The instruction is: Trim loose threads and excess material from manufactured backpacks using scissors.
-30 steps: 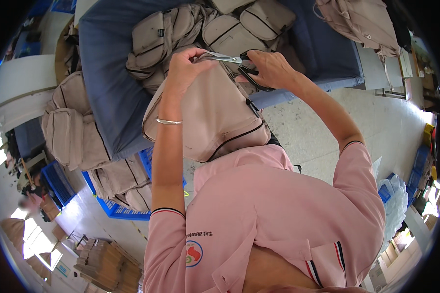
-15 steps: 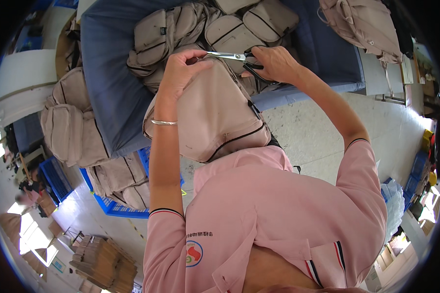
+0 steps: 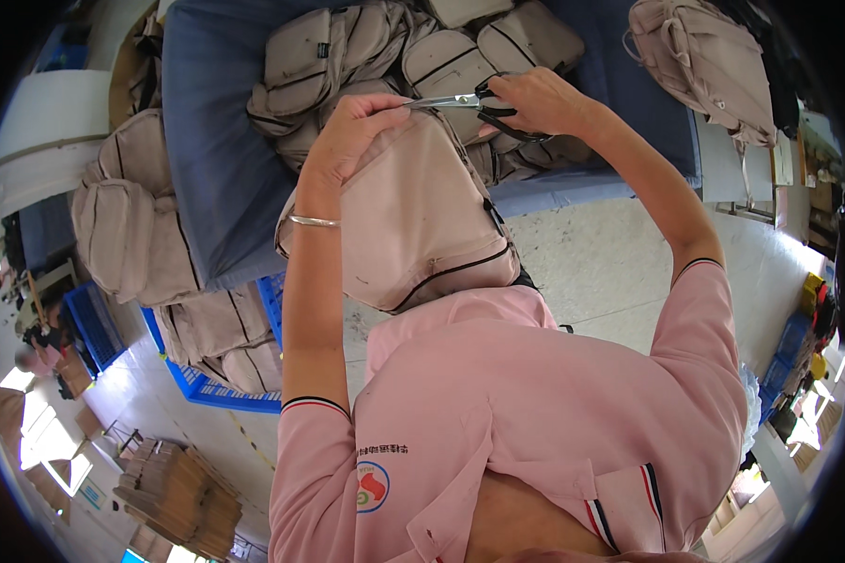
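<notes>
A beige backpack with black zips leans in front of my body, its top edge toward the fabric bin. My left hand is closed in a pinch at that top edge; what lies between thumb and forefinger is too small to make out. Black-handled scissors are gripped in my right hand, their metal blades pointing left. The blade tips reach the pinched fingertips of my left hand. A silver bangle circles my left wrist.
A large blue fabric bin holding several beige backpacks stands just beyond. More backpacks are stacked at the left, some in a blue plastic crate. Another backpack sits at the far right. Bundled cardboard lies lower left.
My right hand and the scissors have shifted slightly up and to the right. The thumb and forefinger of my left hand have closed together near the blade tips.
</notes>
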{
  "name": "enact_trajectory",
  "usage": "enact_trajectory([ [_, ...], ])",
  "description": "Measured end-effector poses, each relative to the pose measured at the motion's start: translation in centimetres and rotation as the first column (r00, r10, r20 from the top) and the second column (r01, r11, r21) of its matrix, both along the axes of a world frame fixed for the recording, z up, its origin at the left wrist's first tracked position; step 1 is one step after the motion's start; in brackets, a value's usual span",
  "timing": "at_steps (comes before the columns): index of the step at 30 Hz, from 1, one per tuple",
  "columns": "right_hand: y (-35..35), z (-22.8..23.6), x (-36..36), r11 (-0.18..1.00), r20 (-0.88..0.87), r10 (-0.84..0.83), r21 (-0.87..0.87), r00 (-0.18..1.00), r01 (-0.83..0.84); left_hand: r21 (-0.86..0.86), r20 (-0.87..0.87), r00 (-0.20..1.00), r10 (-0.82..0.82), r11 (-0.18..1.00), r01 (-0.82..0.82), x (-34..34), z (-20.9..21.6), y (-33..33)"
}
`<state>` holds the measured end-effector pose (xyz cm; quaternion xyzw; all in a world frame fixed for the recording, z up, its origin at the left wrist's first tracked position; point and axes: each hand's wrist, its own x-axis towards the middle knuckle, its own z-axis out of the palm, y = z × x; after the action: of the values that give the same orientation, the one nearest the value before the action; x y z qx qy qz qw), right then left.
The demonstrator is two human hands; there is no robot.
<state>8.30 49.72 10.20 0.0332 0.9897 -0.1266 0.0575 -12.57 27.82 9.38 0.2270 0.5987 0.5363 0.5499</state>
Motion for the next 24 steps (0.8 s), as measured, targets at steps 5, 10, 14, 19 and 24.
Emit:
enact_trajectory([
  [5,1.0,1.0,-0.9,0.997,-0.074,0.082,0.018,0.994,-0.081,0.02,0.056,0.998,-0.03,0.999,0.029,-0.4,-0.3,-0.1],
  [10,1.3,1.4,-2.2,0.985,-0.083,0.156,0.083,0.984,-0.15,0.015,0.022,0.999,-0.041,0.999,0.041,-0.6,-0.6,0.1],
  [14,1.2,2.2,-2.7,0.979,-0.014,0.184,0.089,0.983,-0.182,-0.001,0.076,0.996,-0.043,0.999,0.044,-0.5,0.0,0.0],
  [19,0.9,1.2,-1.9,0.992,-0.017,0.087,-0.092,0.996,-0.088,0.028,0.038,0.996,-0.083,0.996,0.082,-0.7,-0.4,0.2],
  [24,-2.0,-2.4,1.1,0.745,-0.003,-0.422,-0.57,0.906,0.345,0.015,-0.005,0.993,-0.114,0.993,0.114,0.5,1.0,1.0],
])
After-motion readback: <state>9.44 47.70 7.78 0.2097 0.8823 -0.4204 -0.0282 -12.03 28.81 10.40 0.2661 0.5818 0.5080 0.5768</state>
